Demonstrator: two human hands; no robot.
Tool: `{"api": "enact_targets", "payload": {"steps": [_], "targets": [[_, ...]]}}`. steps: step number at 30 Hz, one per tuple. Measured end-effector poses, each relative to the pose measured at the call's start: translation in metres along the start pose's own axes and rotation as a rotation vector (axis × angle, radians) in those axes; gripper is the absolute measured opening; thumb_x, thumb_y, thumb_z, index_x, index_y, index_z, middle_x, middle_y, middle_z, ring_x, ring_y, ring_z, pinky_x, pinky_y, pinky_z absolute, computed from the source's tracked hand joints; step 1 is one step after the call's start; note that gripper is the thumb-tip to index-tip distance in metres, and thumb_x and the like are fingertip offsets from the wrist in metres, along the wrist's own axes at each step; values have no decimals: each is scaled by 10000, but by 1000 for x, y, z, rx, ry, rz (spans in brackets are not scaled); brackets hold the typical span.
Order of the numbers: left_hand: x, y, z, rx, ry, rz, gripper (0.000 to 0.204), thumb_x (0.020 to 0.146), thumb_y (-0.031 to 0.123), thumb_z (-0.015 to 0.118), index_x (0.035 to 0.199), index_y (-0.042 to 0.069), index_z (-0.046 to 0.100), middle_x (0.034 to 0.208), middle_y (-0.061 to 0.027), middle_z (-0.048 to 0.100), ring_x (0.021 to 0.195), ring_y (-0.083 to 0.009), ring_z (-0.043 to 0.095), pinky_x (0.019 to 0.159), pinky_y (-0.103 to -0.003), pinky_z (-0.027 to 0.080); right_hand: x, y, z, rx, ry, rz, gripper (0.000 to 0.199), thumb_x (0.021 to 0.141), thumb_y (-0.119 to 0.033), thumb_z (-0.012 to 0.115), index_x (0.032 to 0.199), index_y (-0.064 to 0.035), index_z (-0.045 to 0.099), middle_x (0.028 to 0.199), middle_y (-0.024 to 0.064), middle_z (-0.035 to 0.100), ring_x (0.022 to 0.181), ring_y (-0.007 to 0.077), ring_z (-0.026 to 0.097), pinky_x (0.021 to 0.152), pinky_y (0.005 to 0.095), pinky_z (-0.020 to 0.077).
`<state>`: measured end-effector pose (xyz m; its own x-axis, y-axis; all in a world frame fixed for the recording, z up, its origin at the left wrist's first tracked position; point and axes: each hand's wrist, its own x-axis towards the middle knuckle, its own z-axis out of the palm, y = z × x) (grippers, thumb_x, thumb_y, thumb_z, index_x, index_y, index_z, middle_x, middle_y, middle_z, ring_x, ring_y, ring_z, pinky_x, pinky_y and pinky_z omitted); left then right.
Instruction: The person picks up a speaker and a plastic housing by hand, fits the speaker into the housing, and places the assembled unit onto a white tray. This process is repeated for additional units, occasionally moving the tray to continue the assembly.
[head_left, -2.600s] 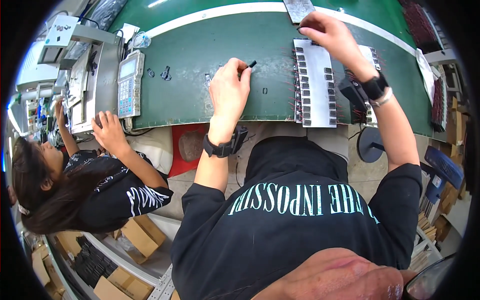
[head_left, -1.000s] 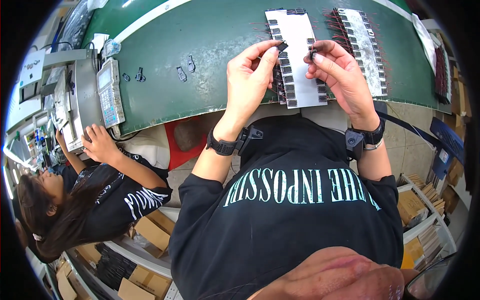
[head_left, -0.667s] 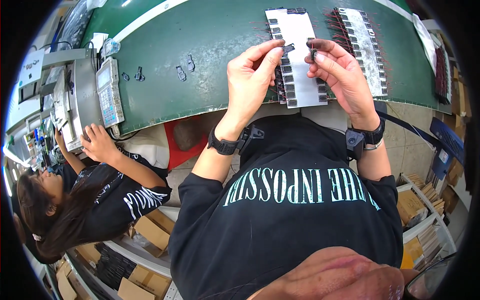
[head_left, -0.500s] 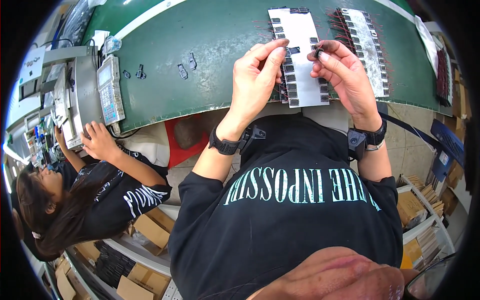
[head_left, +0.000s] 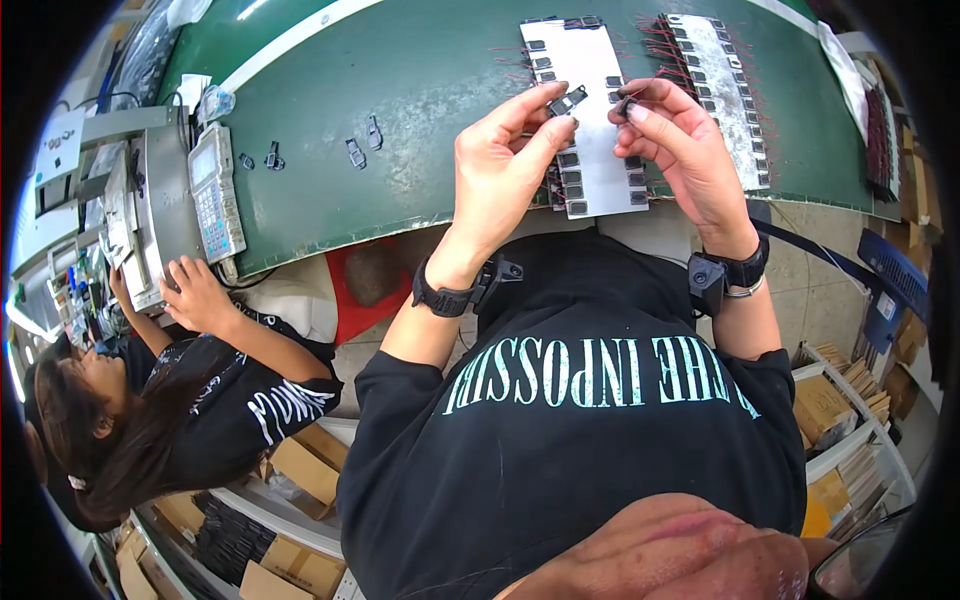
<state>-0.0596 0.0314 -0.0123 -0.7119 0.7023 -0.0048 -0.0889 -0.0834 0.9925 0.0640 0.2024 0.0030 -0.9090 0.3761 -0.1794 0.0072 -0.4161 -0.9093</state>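
My left hand [head_left: 505,165] pinches a small black rectangular part with a clip-like end [head_left: 569,101] between thumb and forefinger. Close by on the right, my right hand [head_left: 685,140] closes its fingertips around another small dark piece [head_left: 627,106], mostly hidden by the fingers. The two pieces are apart. Beneath both hands lies a white board [head_left: 606,190], with small black rectangular parts lined along both long edges and thin red wires sticking out at its left side.
A second board [head_left: 735,115] with black parts and red wires lies to the right. Several loose black parts [head_left: 356,153] rest on the green table [head_left: 310,205] at left. Beyond them stands a keypad device [head_left: 215,180], near a co-worker's hand [head_left: 197,295].
The part in my left hand has turned and shows more of its face, with thumb and forefinger set wider around it. My right hand stays almost in place. The whole view has shifted slightly.
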Motion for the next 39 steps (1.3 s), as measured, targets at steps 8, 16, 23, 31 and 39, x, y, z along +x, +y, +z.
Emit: {"api": "enact_targets", "payload": {"steps": [8, 16, 23, 31, 39], "targets": [[1, 9, 6, -11, -8, -35, 371, 923, 34, 694, 1286, -23, 639, 936, -64, 733, 847, -91, 683, 781, -229, 555, -3, -10, 0, -174, 61, -24, 182, 984, -124, 631, 1130, -17, 613, 1027, 58, 684, 867, 108, 663, 844, 261, 537], [1, 11, 2, 67, -65, -23, 358, 948, 18, 658, 1299, -41, 617, 1012, -108, 728, 932, -135, 697, 824, -263, 583, 3, -15, 5, -381, 14, -160, 171, 965, -98, 663, 1112, -14, 641, 974, 5, 675, 870, 74, 645, 807, 226, 516], [-2, 11, 1, 71, -97, -53, 355, 958, 6, 641, 1307, -48, 604, 1054, -129, 725, 967, -160, 704, 851, -284, 598, 11, -14, 18, -428, -47, -164, 157, 945, -102, 695, 1081, -27, 674, 944, -23, 672, 840, 41, 613, 781, 204, 500], [1, 13, -1, 89, -124, -71, 327, 959, 8, 641, 1281, -38, 610, 1061, -124, 728, 965, -150, 703, 846, -277, 596, 13, -11, 20, -539, -31, -134, 124, 942, -117, 704, 1023, -32, 664, 907, -40, 662, 804, 13, 568, 710, 180, 446], [2, 14, -2, 92, -131, -58, 321, 958, 7, 643, 1274, -38, 609, 1063, -125, 729, 966, -148, 703, 841, -274, 595, 8, -6, 25, -484, 31, -159, 108, 944, -119, 702, 996, -37, 655, 882, -47, 640, 787, 9, 551, 696, 178, 436]]}}
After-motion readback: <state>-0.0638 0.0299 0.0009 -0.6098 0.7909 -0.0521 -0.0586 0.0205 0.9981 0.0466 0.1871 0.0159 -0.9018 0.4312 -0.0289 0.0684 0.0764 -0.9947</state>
